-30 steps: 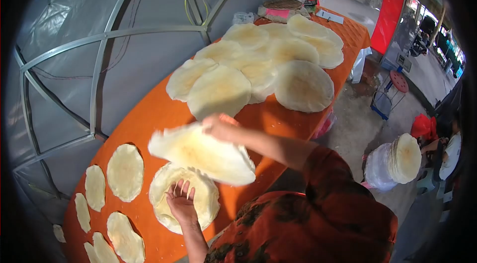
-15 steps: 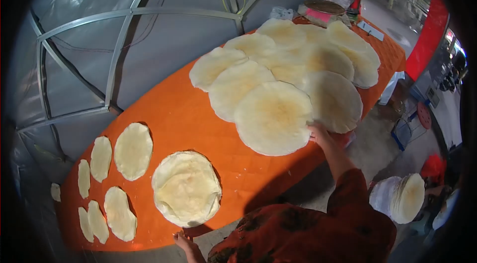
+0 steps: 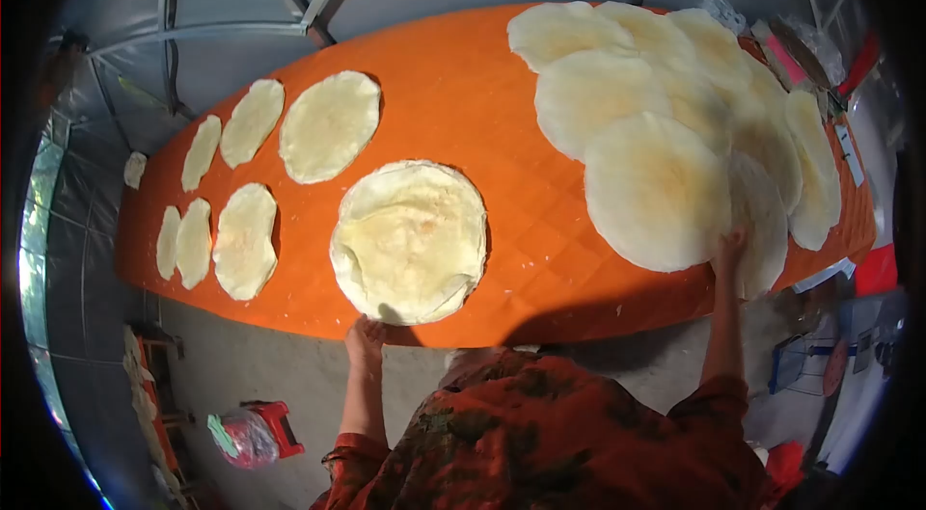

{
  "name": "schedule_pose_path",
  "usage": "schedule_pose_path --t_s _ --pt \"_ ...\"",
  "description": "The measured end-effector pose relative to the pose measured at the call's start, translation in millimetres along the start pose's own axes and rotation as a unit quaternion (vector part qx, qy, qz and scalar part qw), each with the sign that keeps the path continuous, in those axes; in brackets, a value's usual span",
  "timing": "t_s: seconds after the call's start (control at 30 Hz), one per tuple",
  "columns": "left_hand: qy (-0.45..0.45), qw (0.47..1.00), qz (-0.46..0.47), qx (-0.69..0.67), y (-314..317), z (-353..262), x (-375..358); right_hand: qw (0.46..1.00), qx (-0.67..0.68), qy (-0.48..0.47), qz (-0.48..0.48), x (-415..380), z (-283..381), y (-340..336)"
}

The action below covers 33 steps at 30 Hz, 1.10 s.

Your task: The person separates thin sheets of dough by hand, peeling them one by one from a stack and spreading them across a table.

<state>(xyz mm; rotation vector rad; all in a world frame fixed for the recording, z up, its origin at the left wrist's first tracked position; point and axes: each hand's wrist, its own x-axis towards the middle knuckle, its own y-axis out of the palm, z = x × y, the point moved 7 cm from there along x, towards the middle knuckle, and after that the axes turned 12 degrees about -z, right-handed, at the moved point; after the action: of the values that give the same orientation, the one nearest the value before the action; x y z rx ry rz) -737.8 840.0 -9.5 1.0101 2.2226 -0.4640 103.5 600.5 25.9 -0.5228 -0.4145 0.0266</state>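
A stack of thin round flatbreads (image 3: 410, 240) lies on the orange-covered table, its upper surface wrinkled and folded near the rim. My left hand (image 3: 366, 336) is at the stack's front edge, with its fingers closed on a flatbread's rim; how many layers they pinch is hidden. On the right, large round flatbreads (image 3: 617, 105) overlap in a broad spread, pale with browned middles. My right hand (image 3: 730, 248) pinches the right edge of the front flatbread (image 3: 658, 194), which lies flat over its neighbours.
Several smaller-looking flatbreads (image 3: 330, 126) lie separately on the table's left part. The orange table cover (image 3: 463, 95) reaches a grey tent wall with metal bars (image 3: 231, 28). A red stool (image 3: 277, 428) with a plastic bag stands on the floor. Bags and a pink item (image 3: 786, 57) sit at the right end.
The view has turned, bringing more of the left floor into sight. My left hand has moved up to the stack's front edge. My right hand stays at the same flatbread's edge.
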Motion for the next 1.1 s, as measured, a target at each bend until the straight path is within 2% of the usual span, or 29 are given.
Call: schedule_pose_path --t_s 0.03,0.07,0.1,0.13,0.17,0.23,0.27,0.3,0.33,0.37,0.43,0.53,0.63,0.73,0.83,0.87,0.97,1.0,1.1 --pt "-0.013 1.000 0.004 -0.017 4 -2 -1 0.994 -0.051 -0.087 -0.048 -3 -2 -4" --pt "-0.026 0.999 0.007 -0.031 6 -4 -1 0.994 -0.009 -0.112 0.002 -26 41 -8" --pt "-0.039 0.998 0.010 -0.044 2 -2 3 0.989 0.031 -0.133 0.052 -70 111 -11" --pt "-0.059 0.994 0.068 -0.058 2 3 22 0.985 0.044 -0.112 0.125 -108 144 3" --pt "-0.063 0.994 0.088 -0.027 4 5 26 0.975 0.057 -0.088 0.194 -147 174 18" --pt "-0.067 0.989 0.128 0.027 13 1 21 0.919 0.127 -0.139 0.347 -237 253 52" --pt "-0.050 0.988 0.145 0.034 18 -2 13 0.893 0.147 -0.115 0.409 -282 289 65" --pt "-0.038 0.979 0.198 0.014 27 -12 1 0.853 0.140 -0.160 0.477 -326 320 78" --pt "-0.044 0.974 0.221 -0.023 32 -13 4 0.802 0.143 -0.267 0.515 -366 353 91" --pt "-0.052 0.966 0.245 -0.059 35 -13 6 0.739 0.140 -0.370 0.546 -404 377 101" --pt "-0.078 0.959 0.266 -0.059 40 -30 -13 0.668 0.065 -0.481 0.563 -462 394 123" --pt "-0.111 0.956 0.266 -0.054 45 -40 -8 0.630 0.034 -0.535 0.563 -501 401 148" --pt "-0.134 0.949 0.279 -0.055 50 -41 10 0.650 0.057 -0.567 0.502 -507 422 151" --pt "-0.090 0.947 0.305 -0.043 65 -64 15 0.631 0.146 -0.552 0.526 -514 418 166" --pt "-0.014 0.938 0.344 -0.049 94 -121 25 0.679 0.139 -0.493 0.526 -507 468 165" --pt "0.004 0.930 0.365 -0.036 99 -151 27 0.674 0.146 -0.518 0.506 -512 493 161" --pt "0.023 0.913 0.407 -0.028 100 -209 26 0.686 0.104 -0.508 0.510 -540 545 152" --pt "-0.006 0.902 0.430 -0.043 98 -212 30 0.690 0.131 -0.518 0.488 -547 553 147" --pt "-0.151 0.850 0.481 -0.151 75 -183 45 0.675 0.053 -0.529 0.512 -596 503 195"
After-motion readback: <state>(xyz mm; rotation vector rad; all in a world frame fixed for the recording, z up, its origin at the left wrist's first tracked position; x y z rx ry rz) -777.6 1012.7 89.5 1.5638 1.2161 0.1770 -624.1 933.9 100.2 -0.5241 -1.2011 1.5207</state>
